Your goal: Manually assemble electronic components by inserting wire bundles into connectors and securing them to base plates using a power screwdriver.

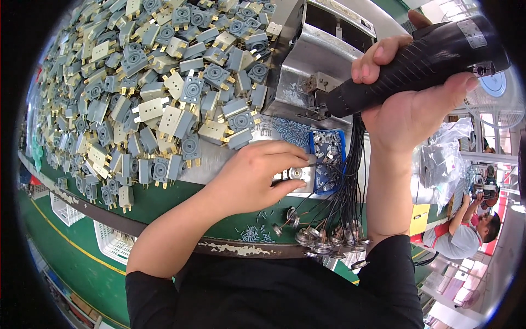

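My left hand (pixel 268 172) is closed, with thumb and fingers bent round a small round metal part (pixel 296 172) on a metal plate. My right hand (pixel 402 104) grips a black electric screwdriver (pixel 411 66), its palm and fingers wrapped round the ribbed body. The driver's nose points down to the left and meets the front of a metal box-shaped screw feeder (pixel 307 71); the bit's tip is hard to make out there. Between my hands lies a blue tray (pixel 343 143) with small metal pieces. Black wires (pixel 350 181) run over its right side, ending in round metal parts (pixel 334 238) by the bench edge.
A big heap of grey and cream blocks with brass terminals (pixel 164 93) covers the left bench. Loose screws lie behind my left hand (pixel 290 131) and near the front edge (pixel 255 234). White crates (pixel 112 241) stand below. Another person (pixel 460 236) works at right, past clear plastic bags (pixel 446 159).
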`<act>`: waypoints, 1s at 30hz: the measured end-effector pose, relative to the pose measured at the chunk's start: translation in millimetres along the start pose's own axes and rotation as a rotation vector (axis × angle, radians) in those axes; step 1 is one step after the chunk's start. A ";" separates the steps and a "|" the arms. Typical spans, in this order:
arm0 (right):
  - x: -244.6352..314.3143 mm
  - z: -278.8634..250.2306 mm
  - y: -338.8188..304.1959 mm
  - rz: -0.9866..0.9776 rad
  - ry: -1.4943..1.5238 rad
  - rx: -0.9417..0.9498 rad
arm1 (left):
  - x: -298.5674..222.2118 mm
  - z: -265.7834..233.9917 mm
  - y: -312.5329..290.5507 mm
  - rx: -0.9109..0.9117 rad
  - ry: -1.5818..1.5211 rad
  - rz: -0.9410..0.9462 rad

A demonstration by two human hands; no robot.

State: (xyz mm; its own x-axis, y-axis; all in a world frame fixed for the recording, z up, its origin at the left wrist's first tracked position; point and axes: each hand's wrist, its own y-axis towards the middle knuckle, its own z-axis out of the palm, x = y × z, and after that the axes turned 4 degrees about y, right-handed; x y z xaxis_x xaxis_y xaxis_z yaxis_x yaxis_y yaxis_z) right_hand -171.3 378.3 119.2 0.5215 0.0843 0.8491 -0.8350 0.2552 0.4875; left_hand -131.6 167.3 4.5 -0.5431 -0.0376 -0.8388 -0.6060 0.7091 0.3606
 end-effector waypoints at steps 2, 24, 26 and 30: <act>1.3 -1.7 -2.4 0.004 0.061 0.037 | 0.1 0.5 -0.4 -0.001 0.003 -0.003; 28.3 29.3 -51.4 0.092 0.269 0.241 | -1.7 -3.3 -5.1 -0.129 -0.136 -0.059; 28.6 28.6 -50.8 0.067 0.273 0.263 | -1.4 -1.1 -4.5 -0.140 -0.154 -0.061; 28.5 24.7 -50.1 0.062 0.270 0.270 | 0.7 0.7 -4.3 -0.164 -0.164 -0.057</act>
State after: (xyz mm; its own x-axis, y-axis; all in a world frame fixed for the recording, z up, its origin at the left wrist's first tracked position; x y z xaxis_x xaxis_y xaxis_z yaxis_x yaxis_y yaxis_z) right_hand -118.9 344.1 124.0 0.4655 0.3517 0.8122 -0.8640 -0.0184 0.5031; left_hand -129.0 164.7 2.1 -0.4119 0.0503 -0.9099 -0.7265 0.5846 0.3612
